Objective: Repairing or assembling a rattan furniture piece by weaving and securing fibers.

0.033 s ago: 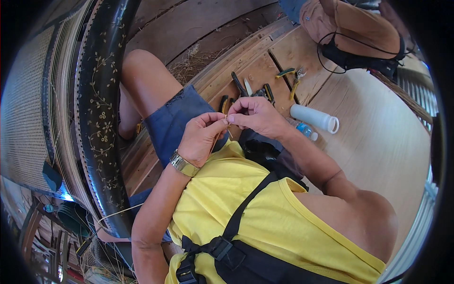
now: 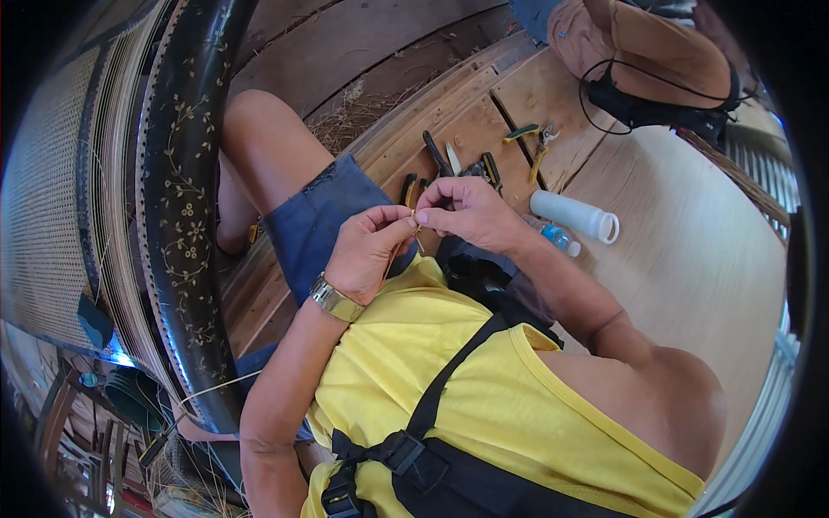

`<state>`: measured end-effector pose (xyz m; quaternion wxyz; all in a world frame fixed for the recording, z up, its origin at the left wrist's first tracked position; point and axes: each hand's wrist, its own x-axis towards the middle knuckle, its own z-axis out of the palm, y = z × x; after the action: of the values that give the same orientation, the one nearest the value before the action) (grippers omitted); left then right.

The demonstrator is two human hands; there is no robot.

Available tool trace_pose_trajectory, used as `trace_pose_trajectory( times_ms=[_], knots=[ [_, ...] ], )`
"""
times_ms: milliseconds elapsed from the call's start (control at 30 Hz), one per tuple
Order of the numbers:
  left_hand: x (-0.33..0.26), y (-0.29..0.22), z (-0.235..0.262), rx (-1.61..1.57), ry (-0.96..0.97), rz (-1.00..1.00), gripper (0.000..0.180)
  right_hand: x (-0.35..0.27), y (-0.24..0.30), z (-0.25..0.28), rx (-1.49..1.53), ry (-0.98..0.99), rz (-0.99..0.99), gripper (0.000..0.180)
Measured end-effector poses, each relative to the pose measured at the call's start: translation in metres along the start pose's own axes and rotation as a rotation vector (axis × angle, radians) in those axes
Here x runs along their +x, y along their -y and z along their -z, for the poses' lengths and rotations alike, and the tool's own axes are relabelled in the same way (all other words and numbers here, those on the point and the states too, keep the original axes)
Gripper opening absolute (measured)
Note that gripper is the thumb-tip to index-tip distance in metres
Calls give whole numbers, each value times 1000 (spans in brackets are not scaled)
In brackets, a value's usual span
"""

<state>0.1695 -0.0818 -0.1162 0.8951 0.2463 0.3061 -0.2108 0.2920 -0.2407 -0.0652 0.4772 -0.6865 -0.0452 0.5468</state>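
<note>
Hands meet above the lap: left hand (image 2: 367, 250) and right hand (image 2: 466, 211) both pinch a thin pale cane strand (image 2: 406, 237) between closed fingers. Yellow-handled pliers (image 2: 527, 134) and a white plastic tube (image 2: 574, 214) lie on the wooden plank floor (image 2: 691, 259) just beyond.

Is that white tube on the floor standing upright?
No, the white tube lies on its side on the wooden floor, its open end facing right.
</note>
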Motion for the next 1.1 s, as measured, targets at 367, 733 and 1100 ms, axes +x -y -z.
trace_pose_trajectory(
  times_ms=[367, 733, 1100],
  knots=[
    [-2, 2, -5, -104, -22, 28, 18, -1, -4, -5, 132, -128, -38, 15],
    [0, 4, 0, -115, 26, 76, 20, -2, -10, -5, 336, -126, -65, 22],
    [-2, 3, 0, -202, 114, 110, 17, -1, -12, -2, 306, -32, -35, 24]
  ],
)
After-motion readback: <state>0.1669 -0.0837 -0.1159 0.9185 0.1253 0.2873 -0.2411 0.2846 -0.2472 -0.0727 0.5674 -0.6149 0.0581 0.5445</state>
